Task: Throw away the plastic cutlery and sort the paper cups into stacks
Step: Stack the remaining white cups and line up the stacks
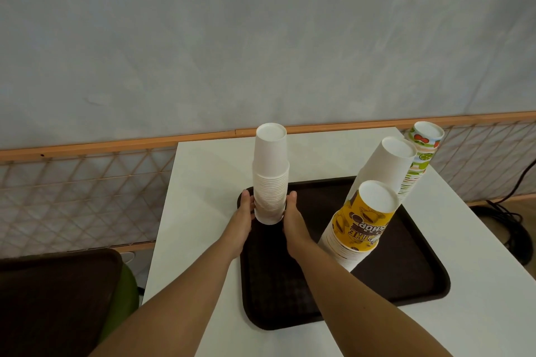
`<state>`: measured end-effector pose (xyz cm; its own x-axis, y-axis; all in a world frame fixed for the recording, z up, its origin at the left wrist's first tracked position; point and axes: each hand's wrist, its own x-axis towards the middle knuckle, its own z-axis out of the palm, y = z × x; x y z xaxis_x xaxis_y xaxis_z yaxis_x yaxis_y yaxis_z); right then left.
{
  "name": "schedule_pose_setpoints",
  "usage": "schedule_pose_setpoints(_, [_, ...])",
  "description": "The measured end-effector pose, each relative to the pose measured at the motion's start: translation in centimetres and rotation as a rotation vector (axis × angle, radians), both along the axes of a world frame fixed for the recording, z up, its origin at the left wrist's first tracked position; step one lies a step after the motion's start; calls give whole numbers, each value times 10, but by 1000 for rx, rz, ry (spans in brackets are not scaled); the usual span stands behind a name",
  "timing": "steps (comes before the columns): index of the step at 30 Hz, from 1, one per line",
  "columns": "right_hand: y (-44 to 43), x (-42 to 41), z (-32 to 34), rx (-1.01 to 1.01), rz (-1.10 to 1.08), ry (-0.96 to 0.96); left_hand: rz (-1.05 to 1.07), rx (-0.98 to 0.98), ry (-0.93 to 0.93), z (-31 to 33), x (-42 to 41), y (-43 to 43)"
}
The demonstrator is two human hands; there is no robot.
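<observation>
We look down along two bare forearms reaching over a dark brown tray (406, 284) on a white table (203, 182). Our left hand (245, 217) and right hand (293, 220) clasp the bottom of an upside-down white cup stack (271, 171) from either side. The thumbs point up along its walls, and the other fingers are hidden behind it. The stack stands upright at the tray's far left corner; we cannot tell whether it rests there or is lifted. On the tray's right side lean a yellow printed stack (362, 220) and a taller white stack (388, 165), with a fruit-patterned stack (423, 151) farthest back.
</observation>
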<state>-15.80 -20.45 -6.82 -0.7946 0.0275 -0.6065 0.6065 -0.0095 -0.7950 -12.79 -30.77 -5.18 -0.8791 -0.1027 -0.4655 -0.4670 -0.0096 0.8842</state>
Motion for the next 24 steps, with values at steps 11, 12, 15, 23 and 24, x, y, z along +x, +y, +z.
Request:
schedule_pose_setpoints(11, [13,25,16,180,138,62,221,-76,36,4,18,5])
schedule_pose_setpoints(12, [15,31,16,195,172,58,233,-91,44,5,21,5])
schedule_pose_setpoints(15, [21,51,19,186,321,34,255,-124,68,9,32,8])
schedule_pose_setpoints(23, [45,98,24,338,704,39,177,-167,113,18,66,16])
schedule_pose_setpoints(24, [50,104,25,365,726,42,163,-173,115,18,71,18])
